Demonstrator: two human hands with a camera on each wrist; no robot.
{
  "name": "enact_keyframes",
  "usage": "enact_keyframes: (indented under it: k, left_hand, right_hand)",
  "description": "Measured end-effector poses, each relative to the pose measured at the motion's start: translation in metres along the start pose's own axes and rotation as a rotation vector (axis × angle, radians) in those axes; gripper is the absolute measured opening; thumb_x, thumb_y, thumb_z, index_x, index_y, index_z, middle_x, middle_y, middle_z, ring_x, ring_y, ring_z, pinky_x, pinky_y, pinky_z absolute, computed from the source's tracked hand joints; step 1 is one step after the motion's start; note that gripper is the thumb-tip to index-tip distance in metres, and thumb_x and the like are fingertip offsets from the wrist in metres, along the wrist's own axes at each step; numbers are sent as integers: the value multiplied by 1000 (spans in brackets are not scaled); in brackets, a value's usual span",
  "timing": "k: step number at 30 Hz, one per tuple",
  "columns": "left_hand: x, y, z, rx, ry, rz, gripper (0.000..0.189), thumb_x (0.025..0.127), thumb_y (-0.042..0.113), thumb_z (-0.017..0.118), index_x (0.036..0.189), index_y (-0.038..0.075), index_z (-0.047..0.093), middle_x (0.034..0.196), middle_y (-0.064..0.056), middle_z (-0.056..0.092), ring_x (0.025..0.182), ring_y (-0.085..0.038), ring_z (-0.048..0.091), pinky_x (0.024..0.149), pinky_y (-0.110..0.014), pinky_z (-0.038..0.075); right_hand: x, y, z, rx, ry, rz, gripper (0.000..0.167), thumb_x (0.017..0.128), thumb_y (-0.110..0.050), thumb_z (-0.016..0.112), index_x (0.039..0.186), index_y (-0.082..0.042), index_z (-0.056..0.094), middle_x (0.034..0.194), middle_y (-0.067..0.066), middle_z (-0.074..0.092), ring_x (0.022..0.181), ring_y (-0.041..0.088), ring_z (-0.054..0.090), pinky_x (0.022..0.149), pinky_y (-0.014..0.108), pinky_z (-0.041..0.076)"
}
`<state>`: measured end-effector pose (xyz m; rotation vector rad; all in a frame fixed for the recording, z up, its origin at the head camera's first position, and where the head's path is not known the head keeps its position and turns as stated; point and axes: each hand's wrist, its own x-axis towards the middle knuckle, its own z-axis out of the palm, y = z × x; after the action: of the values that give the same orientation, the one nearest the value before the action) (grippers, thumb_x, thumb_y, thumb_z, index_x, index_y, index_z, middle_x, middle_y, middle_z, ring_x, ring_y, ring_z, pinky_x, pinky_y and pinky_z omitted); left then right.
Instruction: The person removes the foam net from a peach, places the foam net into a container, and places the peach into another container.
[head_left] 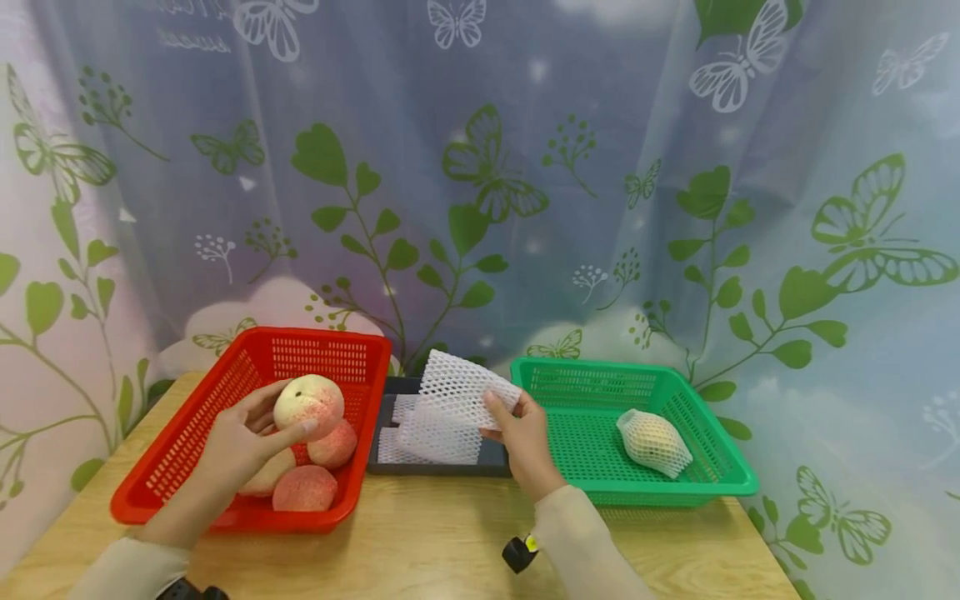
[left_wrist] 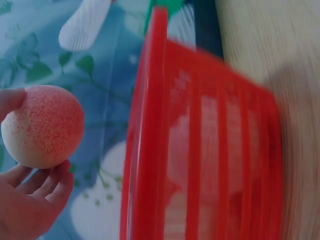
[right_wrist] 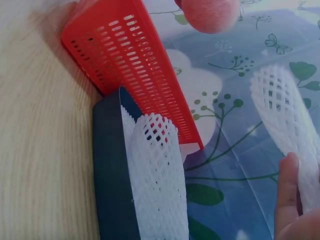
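Note:
A pale peach with a pink blush (head_left: 309, 406) is held up over the red basket (head_left: 347, 507) by my left hand (head_left: 232, 442), thumb on one side and fingers on the other. In the left wrist view the peach (left_wrist: 43, 126) sits above the fingertips. My right hand (head_left: 525, 437) pinches a white foam net sleeve (head_left: 461, 387) at its right end, over the dark tray (head_left: 450, 469). The sleeve (right_wrist: 282, 102) looks flattened and slightly open at its far end in the right wrist view. More foam net sleeves (head_left: 435, 437) lie in the tray.
Several peaches (head_left: 305, 488) lie in the red basket. At the right stands a green basket (head_left: 600, 485) holding one fruit in a foam net (head_left: 654, 443). The tray sits between both baskets on the wooden table (head_left: 420, 542). A patterned curtain (head_left: 480, 167) hangs behind.

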<state>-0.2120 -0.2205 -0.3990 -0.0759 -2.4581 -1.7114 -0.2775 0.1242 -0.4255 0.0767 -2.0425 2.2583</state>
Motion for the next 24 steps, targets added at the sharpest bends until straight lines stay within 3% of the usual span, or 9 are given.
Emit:
enact_keyframes:
  k: [4,7,11,16,21,24]
  left_hand:
    - [12,-12,-22,83,0,-33,82,86,41,70,149,6,30,146,-20,41,125,-29,48,82,-9,46]
    - [22,-23,-34,129,1,-78,87,87,46,67,150,4,26,147,-23,37,128,-40,41,94,-29,49]
    - [33,-36,-43,145,6,-145,93,87,50,65,150,-2,22,149,-29,30,131,-46,34,103,-59,36]
    - [44,-52,-48,170,15,-200,97,86,53,64,148,-8,21,147,-34,28,130,-47,33,104,-60,34]
    - [54,-66,-48,169,-1,-266,99,86,54,64,147,-10,20,146,-34,28,128,-46,34,104,-58,35]
    - [60,-74,-44,182,-18,-280,97,86,52,65,146,-12,22,144,-34,31,125,-45,37,104,-57,36]
  right_hand:
    - [11,2,6,17,-7,4,44,91,-23,68,126,0,55,102,8,60,88,14,63,76,36,58]
    - [20,3,11,21,-11,32,44,90,-20,68,127,-1,54,107,9,62,91,14,63,82,41,57]
    - [29,6,16,20,-18,85,42,91,-16,67,127,2,54,115,15,60,101,22,61,90,45,53]
    - [40,13,22,27,-21,178,36,94,-13,62,124,5,53,118,16,55,113,29,55,97,45,48]
    - [47,24,27,6,26,237,34,94,-13,61,122,6,54,109,11,59,102,24,58,96,42,48]
    - [50,33,29,10,43,259,36,94,-11,61,124,7,53,112,15,60,102,26,59,96,42,48]
